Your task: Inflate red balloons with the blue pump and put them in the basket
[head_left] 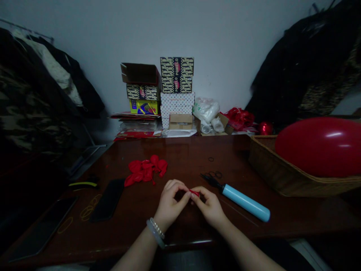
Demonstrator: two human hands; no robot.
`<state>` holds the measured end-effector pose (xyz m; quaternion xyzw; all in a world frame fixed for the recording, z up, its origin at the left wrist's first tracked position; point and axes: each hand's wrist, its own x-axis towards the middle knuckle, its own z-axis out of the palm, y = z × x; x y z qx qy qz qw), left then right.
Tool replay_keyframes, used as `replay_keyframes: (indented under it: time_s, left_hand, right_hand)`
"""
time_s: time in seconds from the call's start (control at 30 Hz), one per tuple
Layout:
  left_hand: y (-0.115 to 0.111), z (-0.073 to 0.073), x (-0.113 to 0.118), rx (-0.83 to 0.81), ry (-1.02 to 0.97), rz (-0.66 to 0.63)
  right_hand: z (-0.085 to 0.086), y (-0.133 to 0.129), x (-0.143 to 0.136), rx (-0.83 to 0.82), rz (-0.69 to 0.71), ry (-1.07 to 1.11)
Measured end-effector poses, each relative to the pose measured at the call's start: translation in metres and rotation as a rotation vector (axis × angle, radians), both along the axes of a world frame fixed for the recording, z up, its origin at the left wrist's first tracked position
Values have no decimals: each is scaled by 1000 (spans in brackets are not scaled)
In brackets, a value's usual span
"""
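Over the front middle of the table, my left hand (174, 198) and my right hand (208, 205) meet at their fingertips. Both pinch a small red balloon (194, 192), limp and mostly hidden by the fingers. A heap of uninflated red balloons (143, 170) lies beyond my left hand. To the right of my right hand rests a light blue balloon pump (246, 202), its black nozzle pointing away to the left. Several thin black rings (217, 174) lie by the nozzle.
A wicker basket (262, 165) at the right holds a large inflated red balloon (321, 146). On the left lie a black phone (108, 199), a dark tablet-like slab (45, 227) and yellow rubber bands (86, 213). Boxes (177, 101) are stacked against the wall behind the brown table (186, 150).
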<state>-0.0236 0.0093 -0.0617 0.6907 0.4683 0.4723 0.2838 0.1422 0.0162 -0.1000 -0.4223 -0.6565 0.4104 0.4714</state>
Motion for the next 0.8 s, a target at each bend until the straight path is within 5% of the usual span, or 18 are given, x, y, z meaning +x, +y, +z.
replay_keyframes:
  time_s: [0.07,0.2,0.3,0.43,0.8]
  left_hand:
    - [-3,-4,8,-134,-108,-27]
    - [0,-24,19,-680,-398,-148]
    - [2,-31,24,-822,-788,-189]
    - [0,-27,25,-909,-1044,-239]
    - [2,-34,24,-708,-975,-103]
  right_hand:
    - [1,0,1,43,-26,-23]
    - [4,-2,2,240,-56,-138]
    - [8,-6,2,384,-9,-316]
    - [6,-10,0,403,-7,-316]
    - [-2,-2,-4,300,-67,-62]
